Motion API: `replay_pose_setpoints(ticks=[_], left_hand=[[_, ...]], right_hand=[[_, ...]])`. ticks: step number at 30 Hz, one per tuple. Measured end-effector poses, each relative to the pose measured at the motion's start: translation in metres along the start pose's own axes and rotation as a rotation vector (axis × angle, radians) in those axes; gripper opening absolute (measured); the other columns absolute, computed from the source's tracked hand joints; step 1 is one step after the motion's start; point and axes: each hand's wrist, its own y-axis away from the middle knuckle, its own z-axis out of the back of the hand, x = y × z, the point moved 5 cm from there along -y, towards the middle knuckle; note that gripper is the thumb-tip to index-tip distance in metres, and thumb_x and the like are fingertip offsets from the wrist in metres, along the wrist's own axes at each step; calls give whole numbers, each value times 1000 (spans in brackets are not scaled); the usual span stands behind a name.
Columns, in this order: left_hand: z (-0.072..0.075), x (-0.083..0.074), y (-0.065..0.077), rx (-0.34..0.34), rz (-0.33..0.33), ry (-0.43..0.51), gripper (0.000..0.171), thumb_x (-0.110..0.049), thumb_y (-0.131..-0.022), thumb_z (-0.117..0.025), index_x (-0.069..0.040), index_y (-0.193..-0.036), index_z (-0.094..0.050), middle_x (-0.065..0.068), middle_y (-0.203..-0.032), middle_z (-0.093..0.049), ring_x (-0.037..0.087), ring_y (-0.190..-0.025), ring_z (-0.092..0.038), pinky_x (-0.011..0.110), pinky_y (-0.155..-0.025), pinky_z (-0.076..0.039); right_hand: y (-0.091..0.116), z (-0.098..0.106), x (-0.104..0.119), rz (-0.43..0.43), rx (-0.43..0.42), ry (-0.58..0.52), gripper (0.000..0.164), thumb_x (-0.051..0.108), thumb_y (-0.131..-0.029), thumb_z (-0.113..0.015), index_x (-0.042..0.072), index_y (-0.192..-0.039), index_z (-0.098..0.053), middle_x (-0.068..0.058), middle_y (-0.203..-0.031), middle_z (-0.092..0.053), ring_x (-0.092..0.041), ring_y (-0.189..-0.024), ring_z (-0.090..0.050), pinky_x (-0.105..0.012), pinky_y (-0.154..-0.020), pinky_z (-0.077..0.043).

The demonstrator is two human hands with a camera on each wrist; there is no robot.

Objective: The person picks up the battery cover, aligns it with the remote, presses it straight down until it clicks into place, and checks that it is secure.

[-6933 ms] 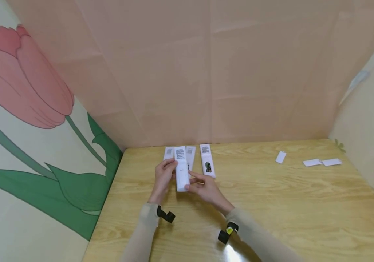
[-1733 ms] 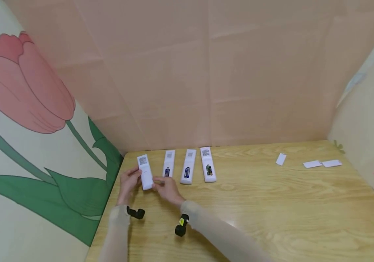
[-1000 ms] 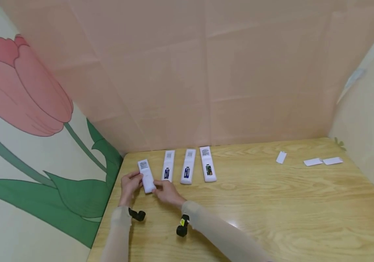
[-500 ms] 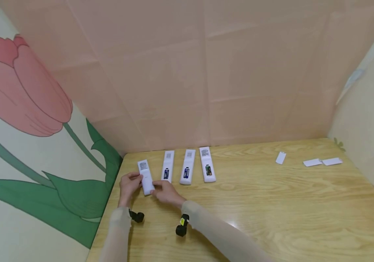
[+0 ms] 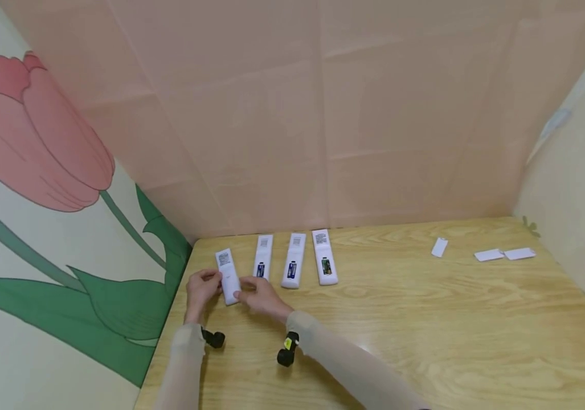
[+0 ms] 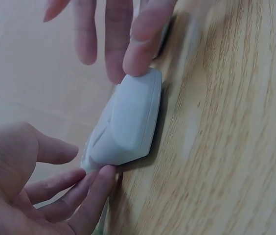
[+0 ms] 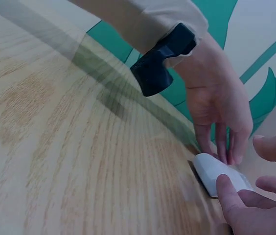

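A white remote control (image 5: 229, 285) lies back side up on the table at the left end of a row, its battery compartment covered. My left hand (image 5: 201, 289) touches its left edge with the fingertips; in the left wrist view the thumb (image 6: 59, 151) stands apart from it. On the other side, my right hand (image 5: 261, 297) has a fingertip at the remote's lower right edge, the other fingers extended loosely. To the right lie three more white remotes: one (image 5: 265, 250) partly behind my right hand, another (image 5: 296, 250), and a third (image 5: 325, 256). Batteries show in their uncovered compartments.
Three small white battery covers lie at the right of the wooden table (image 5: 425, 330): a single one (image 5: 439, 247) and a pair, one cover (image 5: 489, 254) end to end with the other (image 5: 519, 253). A pink backdrop (image 5: 364, 114) stands behind the table, a tulip-painted wall (image 5: 41, 239) at left.
Earlier both hands held the remote up before the row's middle; it has moved left and down onto the table. In the last half second the right hand's fingers have shifted slightly.
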Motion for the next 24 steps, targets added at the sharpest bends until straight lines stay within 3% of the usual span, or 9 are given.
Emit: replay_pose_setpoints(ticks=[6,13,24], left_hand=[[1,-4,-2,-24,-29,31,30,-12,-102,-67,6,-125,-70,25,-117,-72,15,-81,-72,28,-73,-64],[-2,-16,2,-57,-68,-1,31,-13,-101,-67,5,-126,-69,24,-120,-69,15,-77,-71,30,-71,-62],[-19,-31,11,-18,-117,24,31,-11,-101,-67,5,-127,-68,26,-122,-68,8,-71,-67,17,-64,-57]], right_hand=[[0,6,5,9,-20,-46,59,28,-102,-74,1,-152,-55,-18,-153,-60,-38,-139,-59,-50,-113,-52],[1,18,5,18,-36,-64,61,26,-101,-75,0,-152,-54,-18,-145,-65,-35,-130,-66,-45,-107,-57],[11,32,9,89,-68,-109,51,11,-102,-72,-4,-148,-56,-28,-137,-65,-34,-117,-72,-39,-95,-63]])
